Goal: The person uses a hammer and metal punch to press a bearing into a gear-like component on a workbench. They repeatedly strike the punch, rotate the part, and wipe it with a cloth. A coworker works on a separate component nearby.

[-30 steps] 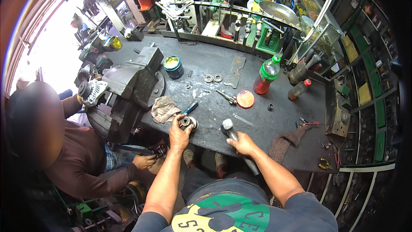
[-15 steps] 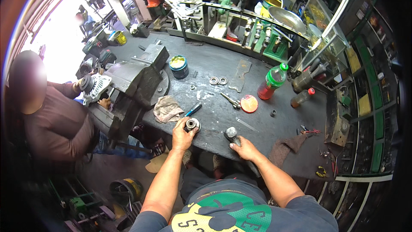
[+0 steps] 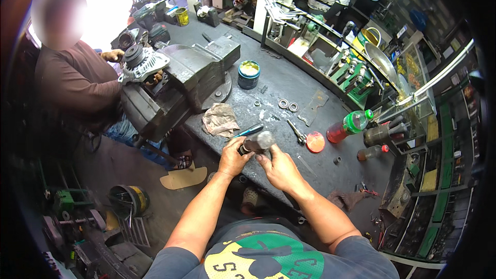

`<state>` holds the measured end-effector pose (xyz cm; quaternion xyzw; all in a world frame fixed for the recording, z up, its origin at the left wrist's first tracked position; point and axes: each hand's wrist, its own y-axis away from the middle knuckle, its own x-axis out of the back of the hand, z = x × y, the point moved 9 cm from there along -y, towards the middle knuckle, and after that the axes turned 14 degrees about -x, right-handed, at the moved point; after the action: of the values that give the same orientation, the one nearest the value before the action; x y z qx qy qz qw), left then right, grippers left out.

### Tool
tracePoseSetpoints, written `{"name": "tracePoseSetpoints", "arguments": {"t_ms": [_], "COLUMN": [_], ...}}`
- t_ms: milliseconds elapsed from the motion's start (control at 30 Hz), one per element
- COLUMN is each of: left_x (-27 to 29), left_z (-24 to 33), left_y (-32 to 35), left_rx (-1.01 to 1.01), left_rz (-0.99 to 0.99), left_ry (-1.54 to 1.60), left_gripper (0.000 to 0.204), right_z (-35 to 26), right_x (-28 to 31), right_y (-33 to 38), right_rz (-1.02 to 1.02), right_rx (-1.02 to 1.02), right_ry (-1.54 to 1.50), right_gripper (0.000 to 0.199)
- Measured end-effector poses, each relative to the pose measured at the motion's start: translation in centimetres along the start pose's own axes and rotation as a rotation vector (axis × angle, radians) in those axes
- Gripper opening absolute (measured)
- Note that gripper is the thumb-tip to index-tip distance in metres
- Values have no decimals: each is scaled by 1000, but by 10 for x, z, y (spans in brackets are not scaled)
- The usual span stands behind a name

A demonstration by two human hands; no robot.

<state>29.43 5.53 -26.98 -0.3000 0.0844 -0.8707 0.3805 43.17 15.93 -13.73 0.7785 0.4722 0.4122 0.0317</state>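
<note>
My right hand (image 3: 283,169) is closed round the handle of a hammer (image 3: 265,139). The hammer's worn, silver-faced head lies over my left hand's fingers at the front edge of the workbench. My left hand (image 3: 235,159) is closed on a socket, a round metal piece now mostly hidden by the hammer head. Just beyond it lie a blue pen-like tool (image 3: 249,130) and a crumpled, stained rag (image 3: 219,120). Farther in are two ring bearings (image 3: 283,104), a toothed metal shaft (image 3: 297,132) and a red round lid (image 3: 315,142).
A large bench vise (image 3: 196,72) stands left, with an alternator (image 3: 142,63) on it under a co-worker's hands. Behind are an open grease tub (image 3: 249,75) and a tool rack (image 3: 330,67). A green-capped bottle (image 3: 351,125) and a red-capped bottle (image 3: 372,152) are at right.
My right hand has brought the hammer left and up to my left hand, its head now covering the socket. The view has turned to the right.
</note>
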Motion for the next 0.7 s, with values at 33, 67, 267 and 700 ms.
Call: {"name": "tracePoseSetpoints", "arguments": {"t_ms": [33,67,267,700], "left_x": [1,0,-2,5], "left_z": [-2,-2,-5,2], "left_y": [1,1,0,-2], "left_rx": [-1,10,31,33], "left_rz": [23,25,-14,-18], "left_ry": [10,15,51,16], "left_gripper": [51,50,52,53], "right_z": [-2,2,12,-2], "right_x": [-5,-11,-19,-17], "right_y": [-6,-13,-25,-32], "right_rz": [13,1,-8,23], "right_rx": [-2,-55,-77,-34], "right_ry": [59,112,140,240], "right_gripper": [50,49,51,48]}}
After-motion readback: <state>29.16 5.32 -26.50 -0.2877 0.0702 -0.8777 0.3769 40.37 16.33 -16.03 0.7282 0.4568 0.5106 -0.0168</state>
